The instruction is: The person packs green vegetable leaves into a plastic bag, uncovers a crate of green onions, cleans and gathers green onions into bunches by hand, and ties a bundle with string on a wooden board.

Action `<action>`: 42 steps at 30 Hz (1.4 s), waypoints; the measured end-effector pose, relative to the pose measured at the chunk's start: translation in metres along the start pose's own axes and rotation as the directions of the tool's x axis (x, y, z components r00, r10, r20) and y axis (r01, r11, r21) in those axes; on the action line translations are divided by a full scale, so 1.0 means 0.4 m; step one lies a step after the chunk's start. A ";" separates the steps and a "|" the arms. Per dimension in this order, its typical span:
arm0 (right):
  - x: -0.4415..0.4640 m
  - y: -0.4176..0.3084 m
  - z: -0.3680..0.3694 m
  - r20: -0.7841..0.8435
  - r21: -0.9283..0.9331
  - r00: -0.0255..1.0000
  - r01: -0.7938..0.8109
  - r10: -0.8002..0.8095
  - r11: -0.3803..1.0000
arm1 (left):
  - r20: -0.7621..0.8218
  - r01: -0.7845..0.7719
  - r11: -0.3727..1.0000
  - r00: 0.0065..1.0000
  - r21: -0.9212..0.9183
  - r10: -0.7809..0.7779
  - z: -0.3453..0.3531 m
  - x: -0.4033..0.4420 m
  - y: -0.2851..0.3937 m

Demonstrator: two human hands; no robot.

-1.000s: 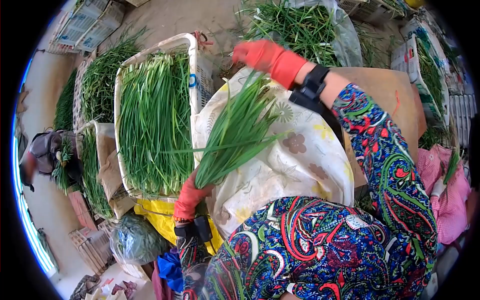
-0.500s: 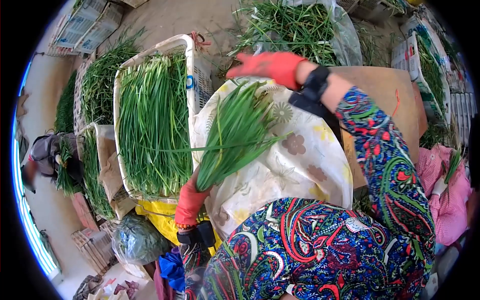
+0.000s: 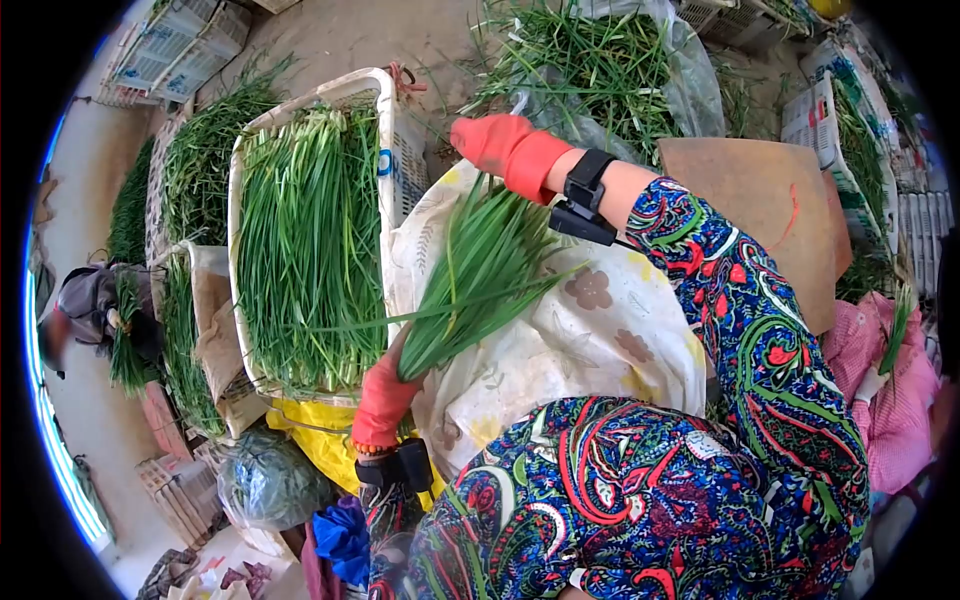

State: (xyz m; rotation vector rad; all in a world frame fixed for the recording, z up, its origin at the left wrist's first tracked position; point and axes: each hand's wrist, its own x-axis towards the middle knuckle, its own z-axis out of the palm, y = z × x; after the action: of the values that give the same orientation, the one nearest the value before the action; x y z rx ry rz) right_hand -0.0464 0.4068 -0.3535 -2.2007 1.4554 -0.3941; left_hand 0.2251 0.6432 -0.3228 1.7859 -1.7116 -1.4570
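Note:
A bunch of garlic chives [image 3: 475, 270] lies across a cream floral cloth [image 3: 560, 350] over my lap. My left hand [image 3: 385, 400], in a red glove, is closed around the leaf end of the bunch. My right hand [image 3: 500, 150], also red-gloved, is over the other end, near the stems. Its fingers are curled together, and what they hold, if anything, is hidden. One long leaf sticks out sideways from the bunch toward a white crate [image 3: 385, 215] packed with chives, at my left.
Loose chives [image 3: 600, 70] spill from a clear plastic bag ahead. A brown board [image 3: 750, 220] stands to the right. Co-workers in grey [image 3: 100, 310] and pink [image 3: 880, 400] sit on either side, each holding greens. A full plastic bag [image 3: 270, 480] rests lower left.
My right hand has moved slightly down and left, and its outstretched fingers have curled in. My left hand keeps its hold on the chives, almost in place.

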 end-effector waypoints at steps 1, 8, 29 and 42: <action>0.003 -0.001 -0.008 -0.031 0.001 0.999 -0.011 0.011 1.000 | 0.008 0.012 1.000 1.000 -0.007 -0.012 0.004 0.005 0.004; 0.006 0.059 -0.075 -0.076 -0.099 0.974 0.204 -0.212 0.974 | 0.002 -0.062 0.998 0.998 -0.010 0.062 0.011 0.013 -0.002; -0.143 -0.186 -0.073 0.553 0.088 0.833 -0.070 0.010 0.994 | -0.002 -0.153 0.947 0.987 0.281 0.160 -0.019 -0.008 0.045; 0.032 -0.045 -0.239 0.054 0.526 0.995 0.041 -0.081 0.850 | 0.146 0.262 0.829 0.965 -0.494 -0.218 -0.001 0.006 -0.031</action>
State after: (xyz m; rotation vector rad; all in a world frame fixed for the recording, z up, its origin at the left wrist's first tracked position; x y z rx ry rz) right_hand -0.0730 0.3795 -0.2630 -1.7950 1.0744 -0.6403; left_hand 0.2323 0.6440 -0.3331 1.6917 -1.0043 -1.8943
